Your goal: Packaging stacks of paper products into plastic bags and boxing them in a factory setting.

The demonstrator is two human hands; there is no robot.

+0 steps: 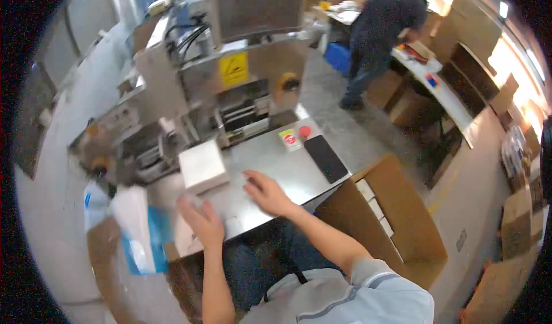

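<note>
A white box (203, 166), squarish and fairly flat, sits on the metal worktop (244, 220) against the front of a machine. My left hand (202, 223) hovers just on the near side of the box, blurred, fingers and thumb apart, with nothing in it. To the right of the box, my right hand (268, 194) is over the worktop with its fingers spread, also holding nothing. Neither hand seems to touch the box. At the worktop's left end lies a white and blue plastic bag or wrapper (141, 232).
A black phone (326, 159) and a red button (305, 131) are on the worktop's right. An open cardboard carton (411, 220) with white boxes inside stands at its right edge. The machine (184, 88) carries a monitor (259, 12). Another person (382, 31) bends over a far table.
</note>
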